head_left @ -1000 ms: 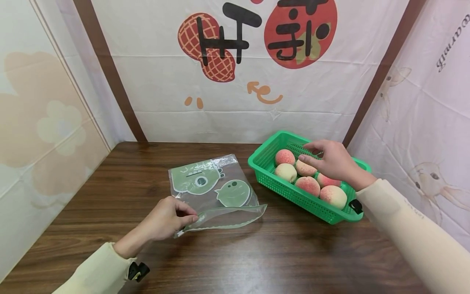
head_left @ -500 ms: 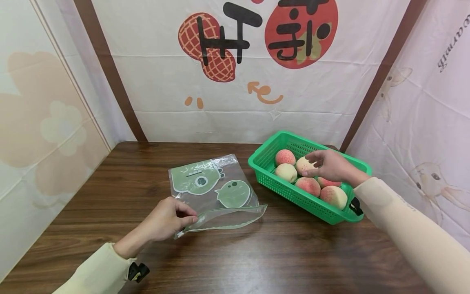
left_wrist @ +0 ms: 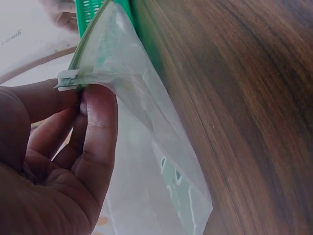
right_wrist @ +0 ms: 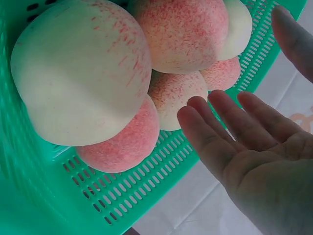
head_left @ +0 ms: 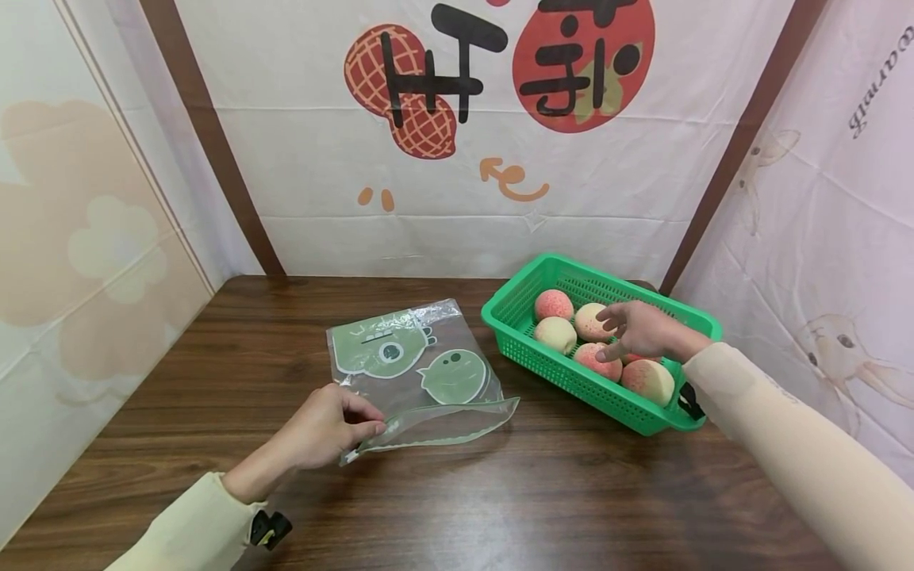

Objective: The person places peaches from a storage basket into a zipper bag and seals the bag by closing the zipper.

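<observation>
Left hand [head_left: 330, 428]: fingers together, pinching mouth edge of one clear bag [head_left: 428, 379] on bench [head_left: 457, 507]. Right hand [head_left: 643, 330]: fingers well apart from thumb, holding nothing, over six peaches [head_left: 647, 384] in one green basket [head_left: 564, 381].

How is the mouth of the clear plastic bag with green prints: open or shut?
Open: in the head view, two rims of the bag stand apart; the left hand pinches one end.
</observation>
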`<state>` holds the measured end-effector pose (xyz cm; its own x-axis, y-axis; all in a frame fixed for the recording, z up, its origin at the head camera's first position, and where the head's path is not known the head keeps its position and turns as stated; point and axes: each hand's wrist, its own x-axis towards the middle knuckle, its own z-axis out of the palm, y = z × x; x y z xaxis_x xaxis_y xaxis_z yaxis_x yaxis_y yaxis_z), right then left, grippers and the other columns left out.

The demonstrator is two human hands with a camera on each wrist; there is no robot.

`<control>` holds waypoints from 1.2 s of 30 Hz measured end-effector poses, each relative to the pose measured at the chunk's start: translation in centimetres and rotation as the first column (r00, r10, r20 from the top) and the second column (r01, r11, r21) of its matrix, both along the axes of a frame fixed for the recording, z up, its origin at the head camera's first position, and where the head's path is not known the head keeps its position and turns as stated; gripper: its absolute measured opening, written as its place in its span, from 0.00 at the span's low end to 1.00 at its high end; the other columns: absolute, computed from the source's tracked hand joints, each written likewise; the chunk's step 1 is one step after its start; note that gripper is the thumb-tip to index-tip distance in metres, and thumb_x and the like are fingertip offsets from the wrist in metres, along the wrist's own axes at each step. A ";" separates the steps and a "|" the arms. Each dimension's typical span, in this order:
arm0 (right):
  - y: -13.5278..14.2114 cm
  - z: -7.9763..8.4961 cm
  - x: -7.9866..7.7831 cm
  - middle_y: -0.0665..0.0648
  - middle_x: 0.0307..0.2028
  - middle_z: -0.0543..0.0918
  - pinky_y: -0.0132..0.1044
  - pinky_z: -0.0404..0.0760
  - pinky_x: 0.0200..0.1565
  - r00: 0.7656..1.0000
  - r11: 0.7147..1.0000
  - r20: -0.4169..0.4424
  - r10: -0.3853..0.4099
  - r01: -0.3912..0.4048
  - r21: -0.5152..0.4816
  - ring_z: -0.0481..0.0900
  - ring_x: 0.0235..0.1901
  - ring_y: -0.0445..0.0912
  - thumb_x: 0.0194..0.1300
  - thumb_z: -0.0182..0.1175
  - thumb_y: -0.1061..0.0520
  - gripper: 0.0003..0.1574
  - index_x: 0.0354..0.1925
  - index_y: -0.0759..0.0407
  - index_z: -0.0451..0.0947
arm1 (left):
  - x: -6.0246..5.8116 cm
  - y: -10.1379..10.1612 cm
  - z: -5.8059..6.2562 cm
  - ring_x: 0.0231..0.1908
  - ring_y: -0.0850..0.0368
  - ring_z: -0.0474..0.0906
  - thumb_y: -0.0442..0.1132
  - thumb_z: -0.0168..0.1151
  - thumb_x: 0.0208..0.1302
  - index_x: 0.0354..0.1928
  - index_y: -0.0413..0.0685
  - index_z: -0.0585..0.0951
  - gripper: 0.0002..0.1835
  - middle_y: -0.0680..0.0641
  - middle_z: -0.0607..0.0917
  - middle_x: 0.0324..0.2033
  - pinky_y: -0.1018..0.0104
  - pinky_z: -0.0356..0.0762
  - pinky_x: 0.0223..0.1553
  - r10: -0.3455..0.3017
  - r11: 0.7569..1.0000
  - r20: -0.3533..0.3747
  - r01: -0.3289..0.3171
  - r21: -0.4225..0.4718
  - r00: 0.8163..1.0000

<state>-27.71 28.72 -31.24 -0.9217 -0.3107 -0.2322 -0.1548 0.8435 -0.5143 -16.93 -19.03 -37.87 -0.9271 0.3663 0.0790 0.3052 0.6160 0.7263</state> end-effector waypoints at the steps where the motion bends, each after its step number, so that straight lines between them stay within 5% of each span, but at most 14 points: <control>1: 0.1 -0.1 -0.1 0.74 0.64 0.75 0.56 0.81 0.56 1.000 1.000 0.007 0.007 -0.007 0.006 0.71 0.65 0.69 0.61 0.76 0.51 0.50 0.71 0.71 0.65 | 0.0 0.0 0.0 0.28 0.63 0.76 0.39 0.76 0.60 0.33 0.49 0.91 0.02 0.57 0.86 0.27 0.70 0.75 0.28 0.002 1.000 0.000 -0.002 0.000 1.000; 18: -0.2 -1.3 -1.3 0.73 0.64 0.75 0.53 0.84 0.52 0.988 0.991 0.143 0.051 -0.067 0.113 0.72 0.64 0.68 0.57 0.76 0.59 0.48 0.71 0.69 0.67 | 0.1 0.0 -0.2 0.28 0.62 0.76 0.39 0.76 0.60 0.33 0.49 0.91 0.02 0.57 0.86 0.26 0.70 0.74 0.27 0.007 1.000 0.011 -0.007 -0.002 1.000; 28: -0.7 -1.8 -1.4 0.74 0.63 0.75 0.54 0.83 0.53 0.991 0.972 0.096 0.098 -0.116 0.204 0.73 0.63 0.69 0.55 0.75 0.64 0.45 0.68 0.72 0.70 | 0.2 0.0 -0.3 0.28 0.63 0.76 0.39 0.76 0.60 0.33 0.49 0.91 0.02 0.57 0.86 0.26 0.70 0.74 0.28 0.001 1.000 0.012 -0.001 0.004 1.000; 32: -0.9 -1.8 -1.4 0.64 0.42 0.82 0.43 0.80 0.38 0.988 0.967 0.085 0.125 -0.141 0.214 0.78 0.41 0.54 0.57 0.73 0.66 0.27 0.56 0.66 0.81 | 0.2 0.0 -0.4 0.28 0.64 0.76 0.39 0.76 0.60 0.33 0.48 0.91 0.03 0.58 0.86 0.26 0.70 0.74 0.28 -0.004 1.000 0.006 0.004 0.006 1.000; 36: -1.0 -2.0 -1.3 0.52 0.26 0.67 0.40 0.64 0.31 0.988 0.969 0.068 0.138 -0.149 0.199 0.63 0.29 0.47 0.58 0.69 0.68 0.09 0.36 0.59 0.79 | 0.1 0.0 -0.5 0.28 0.64 0.76 0.39 0.76 0.60 0.32 0.49 0.91 0.03 0.58 0.86 0.26 0.70 0.74 0.28 -0.006 1.000 -0.008 0.006 0.001 1.000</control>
<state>-29.01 27.74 -33.21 -0.8557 -0.3801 -0.3511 -0.2588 0.9020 -0.3456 -16.84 -19.02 -38.32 -0.9245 0.3713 0.0865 0.3142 0.6133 0.7247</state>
